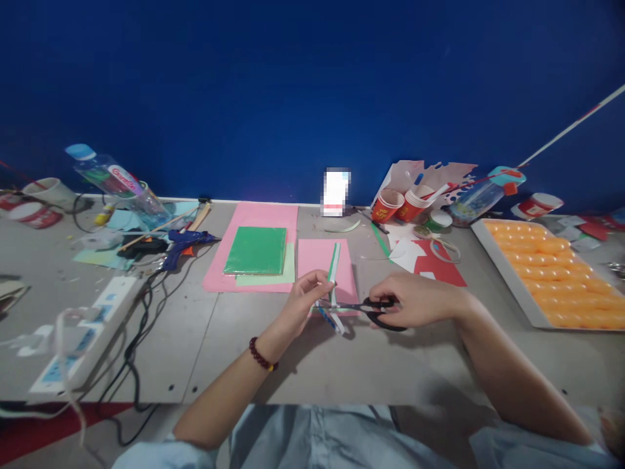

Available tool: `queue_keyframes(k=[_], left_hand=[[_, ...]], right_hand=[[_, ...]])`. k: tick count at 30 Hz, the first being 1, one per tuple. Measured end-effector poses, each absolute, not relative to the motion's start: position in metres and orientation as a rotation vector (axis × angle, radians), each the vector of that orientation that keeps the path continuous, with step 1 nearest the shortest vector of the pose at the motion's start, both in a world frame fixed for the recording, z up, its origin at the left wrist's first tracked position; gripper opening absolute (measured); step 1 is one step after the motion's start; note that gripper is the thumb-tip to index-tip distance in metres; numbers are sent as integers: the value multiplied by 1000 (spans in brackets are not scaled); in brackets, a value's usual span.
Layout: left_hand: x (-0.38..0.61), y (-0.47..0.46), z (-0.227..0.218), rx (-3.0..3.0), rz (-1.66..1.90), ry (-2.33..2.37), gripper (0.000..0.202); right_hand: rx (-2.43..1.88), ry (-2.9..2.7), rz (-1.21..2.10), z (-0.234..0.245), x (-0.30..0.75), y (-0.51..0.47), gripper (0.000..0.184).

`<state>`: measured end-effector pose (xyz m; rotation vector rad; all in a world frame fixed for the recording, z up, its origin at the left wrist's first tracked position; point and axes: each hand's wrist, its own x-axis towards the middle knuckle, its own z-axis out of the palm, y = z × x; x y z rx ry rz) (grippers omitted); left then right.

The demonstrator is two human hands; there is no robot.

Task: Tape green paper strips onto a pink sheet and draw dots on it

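Observation:
My left hand [308, 294] pinches a narrow green-and-white strip [334, 264] between thumb and fingers, upright above the pink sheet [347, 286]. Below the fingers, a blue-and-white piece [332, 319] hangs beside the strip; whether the two are joined I cannot tell. In my right hand [407, 301] is a pair of scissors [375, 312] with black handles, fingers closed round the loops. The blades point left and cross the strip just under my left fingertips. A green packet [256, 251] lies on pale green and pink paper to the left.
A blue glue gun [183, 246], a tilted plastic bottle [122, 182] and a white power strip [90, 339] with trailing cables occupy the left. Red paper cups [388, 205], red paper scraps [442, 260] and a tray of orange balls [517, 257] are at right. A bright screen [335, 192] stands behind.

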<state>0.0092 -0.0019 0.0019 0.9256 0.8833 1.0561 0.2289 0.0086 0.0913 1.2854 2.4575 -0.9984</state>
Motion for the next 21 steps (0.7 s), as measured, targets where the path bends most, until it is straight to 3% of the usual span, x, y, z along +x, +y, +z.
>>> queue_keyframes(k=[21], left_hand=[[9,-3,7,937,1064,845,29]], right_hand=[[1251,2510,-975,91,230,11,23]])
